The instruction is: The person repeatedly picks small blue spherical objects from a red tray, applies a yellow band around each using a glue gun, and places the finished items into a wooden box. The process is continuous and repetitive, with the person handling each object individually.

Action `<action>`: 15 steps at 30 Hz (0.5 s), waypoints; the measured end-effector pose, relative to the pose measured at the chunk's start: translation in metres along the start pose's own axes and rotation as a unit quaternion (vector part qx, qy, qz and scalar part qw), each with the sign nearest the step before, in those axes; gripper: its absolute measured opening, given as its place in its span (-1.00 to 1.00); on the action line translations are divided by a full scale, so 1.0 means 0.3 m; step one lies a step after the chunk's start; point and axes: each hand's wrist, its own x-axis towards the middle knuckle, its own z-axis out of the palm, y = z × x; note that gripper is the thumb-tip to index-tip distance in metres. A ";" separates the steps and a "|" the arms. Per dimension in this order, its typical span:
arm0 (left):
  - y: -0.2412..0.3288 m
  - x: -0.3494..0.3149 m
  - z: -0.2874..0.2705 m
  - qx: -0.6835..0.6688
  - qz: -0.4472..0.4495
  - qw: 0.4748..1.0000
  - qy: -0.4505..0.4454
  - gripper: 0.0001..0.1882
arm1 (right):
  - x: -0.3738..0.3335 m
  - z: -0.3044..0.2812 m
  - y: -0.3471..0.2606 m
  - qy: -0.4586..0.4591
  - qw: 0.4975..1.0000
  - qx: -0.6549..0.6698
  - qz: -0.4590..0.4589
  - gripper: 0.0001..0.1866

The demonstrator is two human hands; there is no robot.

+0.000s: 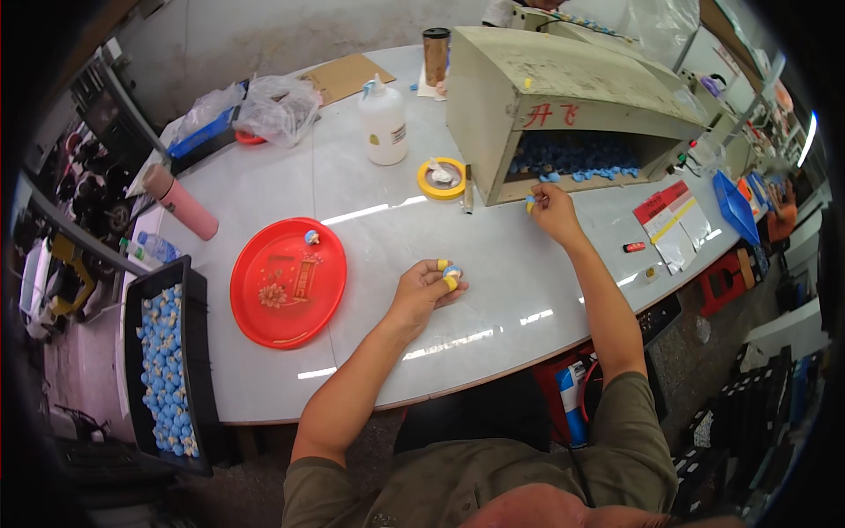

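Note:
My left hand (421,296) is above the middle of the table, its thumb and fingers pinched on a small blue-and-white figure (452,272). Yellow wraps cover some of its fingertips. Farther right, my right hand (553,215) is in front of the open-fronted box (493,141), fingers closed on a small blue piece (530,200). What that piece is exactly is too small to tell. Inside the box lies a heap of blue pieces (576,158), some spilling to its front lip. A red round tray (290,330) to the left carries one similar blue-and-white figure (312,238).
A black bin (199,352) full of blue-and-white figures stands at the table's left edge. Beyond the tray are a pink bottle (182,202) and a white squeeze bottle (383,128). Yellow tape (425,182) lies near the box. Papers (676,224) and a blue tray (735,207) sit right.

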 end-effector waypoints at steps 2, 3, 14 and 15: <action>-0.011 0.005 -0.003 -0.015 0.037 0.999 0.006 -0.67 | -0.102 0.046 -0.180 -0.084 0.980 0.175 0.034 -0.69; -0.018 0.007 -0.004 -0.021 0.055 0.998 0.009 -0.67 | -0.158 0.069 -0.277 -0.134 0.957 0.251 0.050 -0.68; -0.036 0.021 -0.026 -0.076 0.066 0.995 -0.014 -0.67 | -0.322 0.230 -0.384 -0.202 0.915 0.347 0.035 -0.68; -0.040 0.025 -0.024 -0.078 0.063 0.995 -0.012 -0.67 | -0.324 0.229 -0.379 -0.200 0.913 0.355 0.027 -0.69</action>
